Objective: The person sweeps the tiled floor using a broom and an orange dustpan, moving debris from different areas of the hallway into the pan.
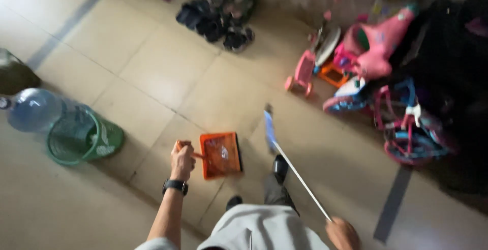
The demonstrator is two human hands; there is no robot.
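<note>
On the tiled floor (152,77), beside a green basket (84,138), the left hand (182,161) has its fingers closed around the orange dustpan (220,154) handle. Rightward, the right hand (341,232) grips the broom (284,158) stick; keeping the pan's lip flat against the tiles would help.

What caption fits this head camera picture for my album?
Left hand holds an orange dustpan, right hand a long-handled broom.
</note>
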